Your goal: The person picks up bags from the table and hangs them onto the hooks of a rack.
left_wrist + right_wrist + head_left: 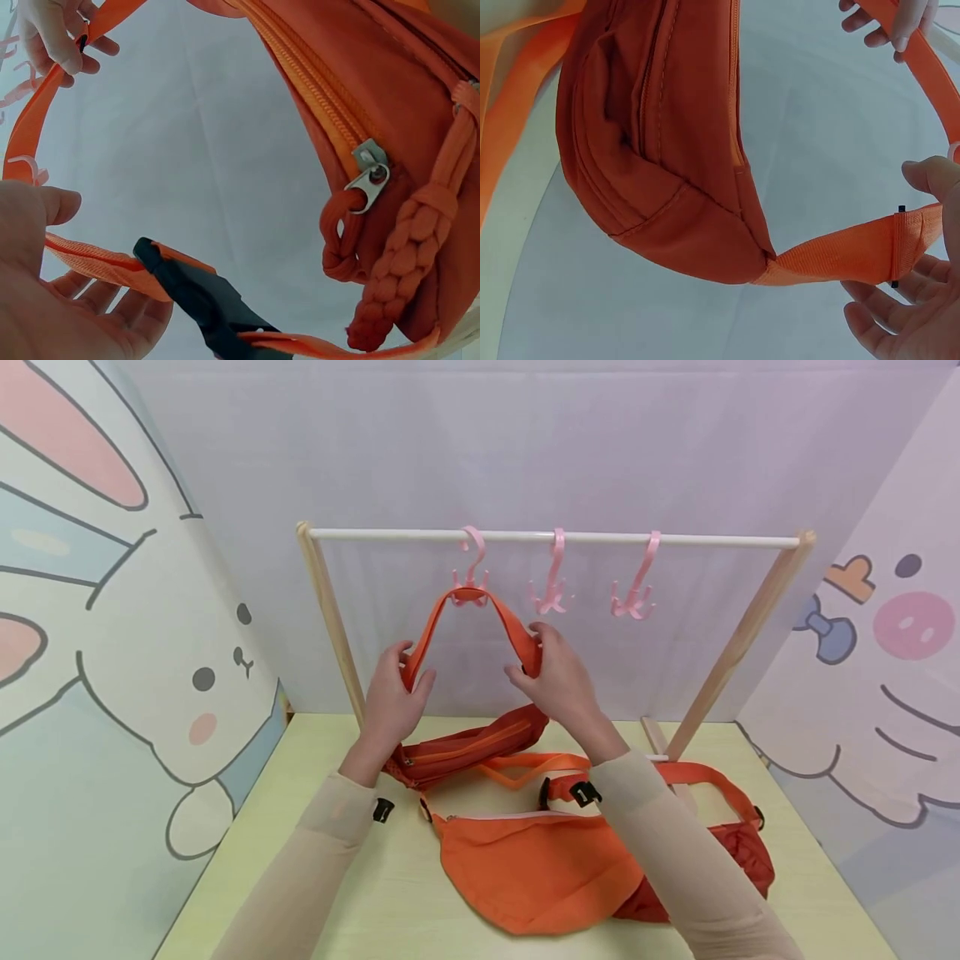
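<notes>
A red-orange waist bag point(480, 745) hangs by its orange strap point(514, 628), which loops up to a pink claw hook point(470, 578). My left hand point(395, 695) is at the strap's left side, thumb apart from the fingers. In the left wrist view the strap lies across those fingers, beside a black buckle point(199, 296); a braided zipper pull point(401, 262) dangles from the bag. On the other side my right hand point(562, 681) touches the strap with spread, loosely bent fingers, near a black slider point(896, 247).
Two more pink hooks point(555, 589) point(634, 597) hang from the white rail point(390, 534) of a wooden-legged rack. An orange waist bag point(532, 868) lies on the table in front, overlapping a darker red bag point(750, 852) at right. A loose black buckle point(383, 810) lies near my left wrist.
</notes>
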`<state>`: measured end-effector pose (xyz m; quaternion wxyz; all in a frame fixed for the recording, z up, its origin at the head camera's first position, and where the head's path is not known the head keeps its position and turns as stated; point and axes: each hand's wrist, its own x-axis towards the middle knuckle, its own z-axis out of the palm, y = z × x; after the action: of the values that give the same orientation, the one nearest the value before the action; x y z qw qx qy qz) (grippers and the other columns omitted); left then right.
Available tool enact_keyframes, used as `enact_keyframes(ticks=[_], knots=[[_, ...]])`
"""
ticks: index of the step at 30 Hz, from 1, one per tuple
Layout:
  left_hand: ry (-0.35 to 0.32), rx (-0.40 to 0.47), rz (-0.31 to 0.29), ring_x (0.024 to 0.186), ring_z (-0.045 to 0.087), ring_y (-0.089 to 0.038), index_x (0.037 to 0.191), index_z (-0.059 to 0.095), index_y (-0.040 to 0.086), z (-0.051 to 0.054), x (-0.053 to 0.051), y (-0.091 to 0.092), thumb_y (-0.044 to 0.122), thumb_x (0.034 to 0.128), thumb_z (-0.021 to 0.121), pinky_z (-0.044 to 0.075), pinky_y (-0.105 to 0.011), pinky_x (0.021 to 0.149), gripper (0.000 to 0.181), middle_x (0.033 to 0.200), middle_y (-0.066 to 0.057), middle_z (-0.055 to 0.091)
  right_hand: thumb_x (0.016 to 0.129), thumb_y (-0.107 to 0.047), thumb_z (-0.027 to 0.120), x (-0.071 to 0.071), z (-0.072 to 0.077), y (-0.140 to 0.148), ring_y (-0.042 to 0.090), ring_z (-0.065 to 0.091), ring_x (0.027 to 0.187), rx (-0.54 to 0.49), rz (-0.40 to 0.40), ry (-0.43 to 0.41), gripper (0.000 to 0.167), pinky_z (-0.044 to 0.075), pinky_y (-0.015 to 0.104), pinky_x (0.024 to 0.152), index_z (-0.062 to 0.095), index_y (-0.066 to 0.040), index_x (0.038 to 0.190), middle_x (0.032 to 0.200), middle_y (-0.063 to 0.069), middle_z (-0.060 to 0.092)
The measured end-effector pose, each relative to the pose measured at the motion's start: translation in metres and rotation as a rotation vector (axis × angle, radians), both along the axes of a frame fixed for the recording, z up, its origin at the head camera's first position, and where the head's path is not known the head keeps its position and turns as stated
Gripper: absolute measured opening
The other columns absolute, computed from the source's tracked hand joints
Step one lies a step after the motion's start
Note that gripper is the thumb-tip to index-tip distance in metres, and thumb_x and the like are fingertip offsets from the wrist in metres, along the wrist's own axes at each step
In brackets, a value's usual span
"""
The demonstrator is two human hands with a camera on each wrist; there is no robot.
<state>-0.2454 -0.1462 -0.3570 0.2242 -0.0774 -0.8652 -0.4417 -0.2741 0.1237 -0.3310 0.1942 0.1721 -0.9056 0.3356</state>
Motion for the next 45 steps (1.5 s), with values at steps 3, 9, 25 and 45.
enact_keyframes(ticks=[3,9,25,45], knots=[[0.014,-0.004,-0.001,0.102,0.057,-0.028,0.156,0.043,0.008,-0.002,0.003,-0.001,0.028,0.1028,0.071,0.057,-0.044,0.080,0.064,0.130,-0.012,0.056,0.094,-0.033,0.081,0.004,-0.002,0.005,0.027,0.062,0.100,-0.006,0.008,-0.017,0.077,0.060,0.046,0.085,0.042,-0.008,0.155,0.133,0.012,0.060],[0.099,-0.028,0.013,0.122,0.054,-0.034,0.155,0.045,0.006,-0.005,0.009,-0.006,0.029,0.1006,0.074,0.055,-0.052,0.094,0.065,0.136,-0.015,0.056,0.094,-0.035,0.080,0.014,-0.005,0.016,0.029,0.063,0.112,0.006,0.007,-0.018,0.078,0.058,0.050,0.092,0.041,-0.008,0.156,0.136,0.013,0.061],[0.175,-0.102,0.029,0.130,0.050,-0.032,0.155,0.045,0.005,-0.012,0.035,-0.015,0.031,0.0982,0.076,0.050,-0.056,0.100,0.069,0.142,-0.016,0.053,0.093,-0.032,0.084,0.038,-0.017,0.046,0.037,0.055,0.131,0.071,-0.029,-0.042,0.087,0.052,0.058,0.103,0.036,-0.006,0.161,0.149,0.017,0.055],[0.442,-0.281,0.011,0.129,0.048,-0.042,0.148,0.050,-0.002,-0.032,0.062,-0.008,0.022,0.0901,0.083,0.046,-0.057,0.100,0.071,0.145,-0.022,0.050,0.093,-0.033,0.084,0.049,-0.056,0.080,0.044,0.053,0.134,0.170,-0.059,-0.141,0.089,0.050,0.063,0.104,0.036,-0.004,0.161,0.153,0.023,0.050]])
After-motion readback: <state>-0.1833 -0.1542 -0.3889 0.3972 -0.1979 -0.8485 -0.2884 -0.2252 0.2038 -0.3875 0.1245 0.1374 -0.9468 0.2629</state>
